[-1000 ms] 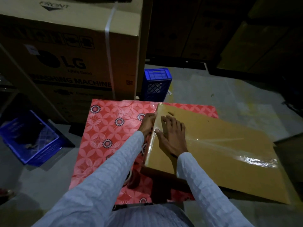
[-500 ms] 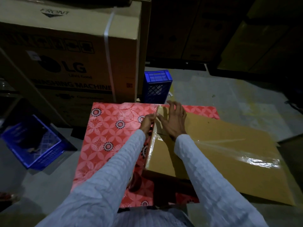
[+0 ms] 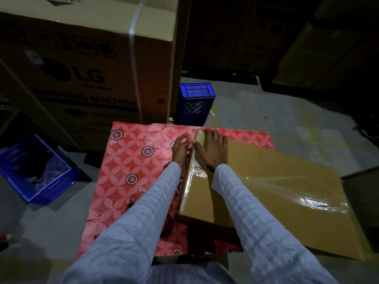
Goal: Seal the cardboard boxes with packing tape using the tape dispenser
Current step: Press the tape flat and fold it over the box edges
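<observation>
Both hands now up at the far corner of the box. Half a second ago, near that corner; a second ago, lower down the left edge. Means: rubbing tape flat along that edge, from near end to far end. Looks close to the end of this strip.

Right hand flat on the box top, fingers straight and spread, pressing down at the corner. Holding nothing. Earlier, same flat press, only closer in.

Left hand just beside the box's left side, over the red cloth. Fingers loosely bent, tips near the edge. Cannot tell if pinching tape or only touching the side. Earlier, tucked tight against the edge.

Box lying on the red cloth, right part hanging past it. Shiny tape already across the top, from the left edge out to the right. Box in the same spot as before.

Tape dispenser: maybe the round dark thing by the left sleeve, but too dim to be sure.

Behind: a big carton and a blue crate. Another blue crate at left. Same places as before.

Next, by guess: more tape for seams still bare.
</observation>
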A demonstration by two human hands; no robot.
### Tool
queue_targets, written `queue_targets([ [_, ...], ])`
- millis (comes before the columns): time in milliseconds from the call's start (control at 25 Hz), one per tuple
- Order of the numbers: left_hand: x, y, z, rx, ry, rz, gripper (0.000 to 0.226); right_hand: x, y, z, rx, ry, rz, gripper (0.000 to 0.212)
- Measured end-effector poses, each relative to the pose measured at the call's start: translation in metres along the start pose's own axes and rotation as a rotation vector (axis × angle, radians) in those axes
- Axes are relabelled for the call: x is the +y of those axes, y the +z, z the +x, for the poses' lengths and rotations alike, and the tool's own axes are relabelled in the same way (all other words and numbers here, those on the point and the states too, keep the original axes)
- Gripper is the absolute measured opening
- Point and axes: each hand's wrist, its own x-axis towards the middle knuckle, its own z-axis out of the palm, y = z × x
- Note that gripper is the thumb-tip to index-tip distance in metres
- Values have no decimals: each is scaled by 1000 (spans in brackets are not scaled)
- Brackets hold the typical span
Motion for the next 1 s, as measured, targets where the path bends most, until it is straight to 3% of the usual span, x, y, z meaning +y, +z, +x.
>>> queue_targets([
  [80,1,3,5,-50,12,-37,30,-1,-1,1,2,0,-5,71],
  [280,8,1,18,49,16,-21,33,-1,-1,1,-16,23,3,78],
  [360,12,1,21,-20,119,-41,33,-2,-2,4,-15,26,0,78],
  [560,21,-3,32,51,456,350,18,-2,-3,5,-42,32,-1,81],
  [760,23,-9,37,50,526,529,11,-3,-2,6,-28,32,-10,78],
  [1000,7,1,11,66,496,382,23,0,-1,4,-9,20,46,67],
])
